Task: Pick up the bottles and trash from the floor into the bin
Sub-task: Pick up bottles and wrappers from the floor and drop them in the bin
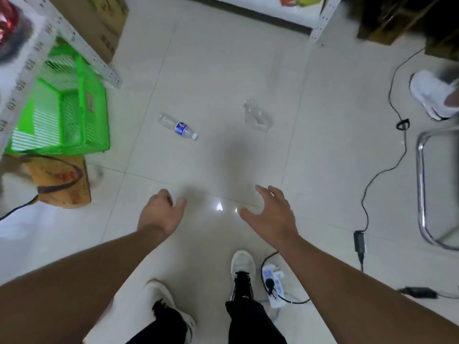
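Note:
A clear plastic bottle with a blue label [178, 126] lies on its side on the pale tiled floor, left of centre. To its right lies a crumpled clear bottle without a label [257, 116]. Both of my arms reach forward over the floor, well short of the two bottles. My left hand [159, 213] is empty with its fingers loosely curled. My right hand [269, 211] is empty with its fingers spread apart. A green plastic basket [70, 112] stands at the left under a shelf.
White metal shelving [82, 43] with a cardboard box stands at the back left, and another shelf post [323, 21] at the back right. A power strip [273, 284] and black cables lie by my right foot. A chrome chair leg [422, 194] and another person's shoe [432, 95] are at the right.

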`<state>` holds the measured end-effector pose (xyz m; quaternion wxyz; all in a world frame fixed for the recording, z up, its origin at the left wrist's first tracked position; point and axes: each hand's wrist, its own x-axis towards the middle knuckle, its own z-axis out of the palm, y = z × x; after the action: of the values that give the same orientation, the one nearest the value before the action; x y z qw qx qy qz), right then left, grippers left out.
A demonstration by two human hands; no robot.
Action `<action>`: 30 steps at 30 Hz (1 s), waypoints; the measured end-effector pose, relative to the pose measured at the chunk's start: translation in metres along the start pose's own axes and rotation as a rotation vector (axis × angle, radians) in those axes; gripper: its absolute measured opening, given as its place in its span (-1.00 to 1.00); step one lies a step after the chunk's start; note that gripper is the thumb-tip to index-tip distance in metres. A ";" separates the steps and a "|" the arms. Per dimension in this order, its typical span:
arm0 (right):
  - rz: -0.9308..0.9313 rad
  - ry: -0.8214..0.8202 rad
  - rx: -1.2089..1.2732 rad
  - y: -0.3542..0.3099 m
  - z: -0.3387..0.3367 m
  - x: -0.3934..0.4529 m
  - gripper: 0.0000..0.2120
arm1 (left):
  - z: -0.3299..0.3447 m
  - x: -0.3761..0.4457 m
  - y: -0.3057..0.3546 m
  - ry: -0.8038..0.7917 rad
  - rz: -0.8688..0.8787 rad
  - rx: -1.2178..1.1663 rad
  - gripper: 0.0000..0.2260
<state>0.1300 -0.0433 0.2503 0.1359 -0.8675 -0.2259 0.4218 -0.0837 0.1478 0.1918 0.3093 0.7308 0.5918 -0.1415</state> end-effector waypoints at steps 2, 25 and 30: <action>0.030 0.005 0.008 0.012 -0.025 -0.014 -0.16 | -0.005 -0.014 0.032 -0.011 0.009 0.025 -0.64; 0.166 0.036 -0.108 -0.069 -0.157 0.111 -0.08 | -0.082 0.132 0.145 -0.040 -0.265 -0.183 -0.23; 0.116 0.011 -0.082 -0.116 -0.161 0.184 -0.06 | -0.111 0.200 0.137 0.018 -0.304 -0.152 -0.22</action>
<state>0.3257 0.1429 0.2745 0.0766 -0.8862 -0.1916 0.4148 0.0811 0.3576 0.2014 0.3335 0.6087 0.7072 -0.1347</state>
